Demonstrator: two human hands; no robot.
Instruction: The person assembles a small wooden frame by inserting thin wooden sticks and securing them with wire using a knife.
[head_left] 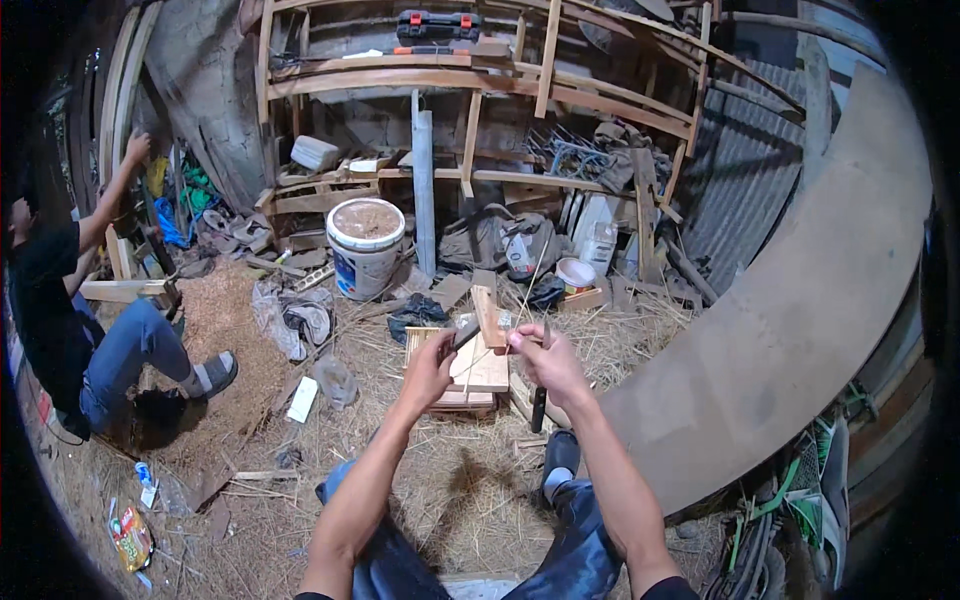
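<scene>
My left hand (428,372) is closed round a dark, flat, bar-shaped tool (466,333), its kind unclear. My right hand (556,368) is closed, thumb and forefinger pinching close to a thin pale strip (533,283) that slants upward. Below the right palm shows a black handle (538,410), seemingly of a knife; a narrow dark end pokes above the fingers, and the part between is hidden by the hand. Between the hands a short piece of wood (486,312) stands tilted over a low stack of pale boards (480,374). Both hands are above that stack.
A white bucket (366,262) and a small white tub (576,274) stand beyond the boards. A large curved sheet (760,370) leans at the right. Another person (70,310) sits at the left by a sawdust heap (228,320). A wooden rack (400,82) spans the back. Straw litters the floor.
</scene>
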